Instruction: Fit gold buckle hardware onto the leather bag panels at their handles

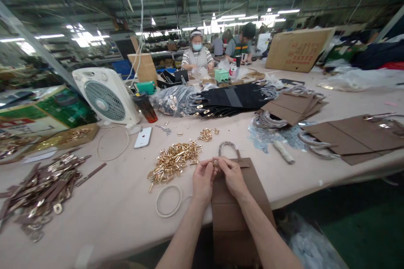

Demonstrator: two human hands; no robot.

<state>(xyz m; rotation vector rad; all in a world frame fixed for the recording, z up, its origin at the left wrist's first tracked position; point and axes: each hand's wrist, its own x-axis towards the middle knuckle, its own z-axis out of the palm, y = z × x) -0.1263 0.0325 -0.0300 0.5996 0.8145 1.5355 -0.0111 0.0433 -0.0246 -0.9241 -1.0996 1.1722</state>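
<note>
A brown bag piece point(243, 214) with a curved handle point(229, 144) lies partly on the table and hangs over its front edge. Above its upper part, my left hand point(204, 175) and my right hand point(232, 173) meet with fingertips pinched together. Between them shows a small metal fitting point(216, 162), gold-coloured; its exact kind is too small to tell. Both hands are closed on it. Left of my hands is a heap of gold metal fittings point(173, 157), and a roll of tape point(168, 201) lies nearer the front.
Brown straps with gold hardware point(44, 189) are piled at left. A white fan point(104, 96), a tumbler point(145, 107) and a phone point(143, 138) stand or lie behind. Black bag pieces point(233, 98) and brown bag pieces point(353, 134) are stacked further back and right. Co-workers sit across the table.
</note>
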